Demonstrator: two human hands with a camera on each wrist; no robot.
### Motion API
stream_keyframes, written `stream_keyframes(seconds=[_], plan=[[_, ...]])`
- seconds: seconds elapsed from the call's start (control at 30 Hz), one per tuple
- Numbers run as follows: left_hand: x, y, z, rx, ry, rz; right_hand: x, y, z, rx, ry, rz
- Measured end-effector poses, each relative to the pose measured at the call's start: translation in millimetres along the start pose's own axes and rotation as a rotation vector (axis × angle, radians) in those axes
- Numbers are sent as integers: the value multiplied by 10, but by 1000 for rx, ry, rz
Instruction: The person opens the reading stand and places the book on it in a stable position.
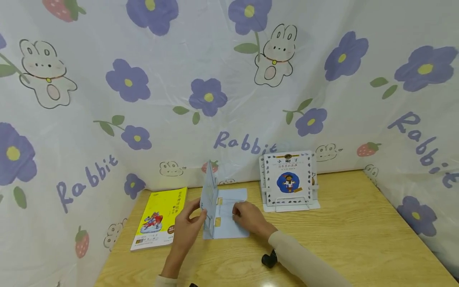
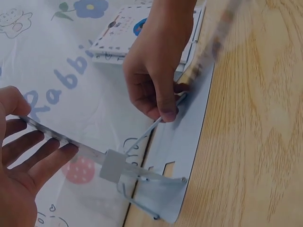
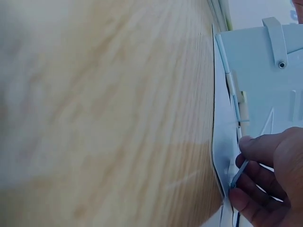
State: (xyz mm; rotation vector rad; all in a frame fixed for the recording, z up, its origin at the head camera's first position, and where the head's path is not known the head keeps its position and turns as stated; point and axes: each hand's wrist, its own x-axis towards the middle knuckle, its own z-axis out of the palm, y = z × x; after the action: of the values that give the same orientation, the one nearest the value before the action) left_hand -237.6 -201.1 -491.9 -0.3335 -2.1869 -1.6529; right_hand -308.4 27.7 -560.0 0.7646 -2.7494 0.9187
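Observation:
A light blue metal book stand [image 1: 231,230] lies partly unfolded at the middle of the table, its base flat and its panel [image 1: 208,191] raised nearly upright. My left hand [image 1: 189,225] holds the panel's edge, thumb on one side and fingers on the other, as the left wrist view shows. Over the base, my right hand [image 1: 251,217] pinches a thin wire support [image 3: 240,172] between thumb and fingers. In the left wrist view that wire [image 2: 142,139] slants from the panel's clip [image 2: 112,165] toward the base.
On the left lies a yellow book [image 1: 161,211]. Behind and to the right, a second stand [image 1: 267,208] bears a white book [image 1: 287,171]. A small black object [image 1: 269,260] sits by my right forearm. A printed cloth [image 1: 161,99] hangs behind the table [image 1: 344,235].

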Motion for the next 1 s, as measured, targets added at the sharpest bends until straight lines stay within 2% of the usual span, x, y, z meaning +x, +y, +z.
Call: stream_keyframes(seconds=[0.27, 0.43, 0.57, 1.0], plan=[[-3, 51, 148, 59, -10, 103, -36, 13, -17, 34, 33, -8], [-1, 53, 224, 54, -25, 158, -51, 15, -44, 56, 36, -8], [-7, 67, 285, 47, -46, 161, -62, 17, -54, 61, 43, -7], [-19, 89, 451, 129, -95, 171, -83, 48, -50, 87, 68, -32]])
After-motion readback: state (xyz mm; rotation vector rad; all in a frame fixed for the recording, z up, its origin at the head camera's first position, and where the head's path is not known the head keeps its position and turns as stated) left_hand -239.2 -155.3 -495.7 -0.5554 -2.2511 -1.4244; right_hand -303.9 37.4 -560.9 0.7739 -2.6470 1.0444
